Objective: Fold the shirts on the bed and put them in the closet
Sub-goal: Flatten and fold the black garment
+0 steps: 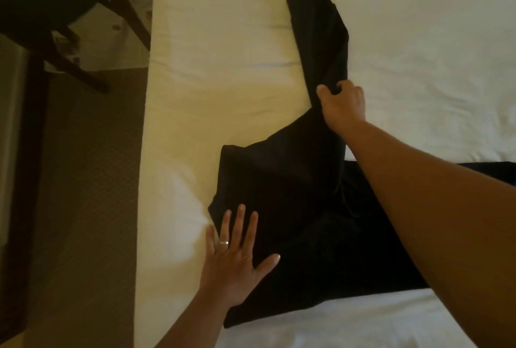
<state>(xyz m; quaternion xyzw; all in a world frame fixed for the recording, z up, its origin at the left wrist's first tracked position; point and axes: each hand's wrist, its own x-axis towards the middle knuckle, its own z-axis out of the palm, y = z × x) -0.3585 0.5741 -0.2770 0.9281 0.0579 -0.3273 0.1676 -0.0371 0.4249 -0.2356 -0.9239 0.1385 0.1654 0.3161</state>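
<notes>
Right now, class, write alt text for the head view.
A person's right hand grips a black shirt by its sleeve while the left hand presses it flat on a white bed.

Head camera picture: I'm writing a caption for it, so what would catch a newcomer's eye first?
The black shirt stands out most, spread dark across the middle of the white bed. The right hand grips a bunched part of it, which stretches toward the far side of the bed, while the left hand presses flat with spread fingers on the shirt's near left edge. A dark wooden chair stands on the floor at upper left.
</notes>
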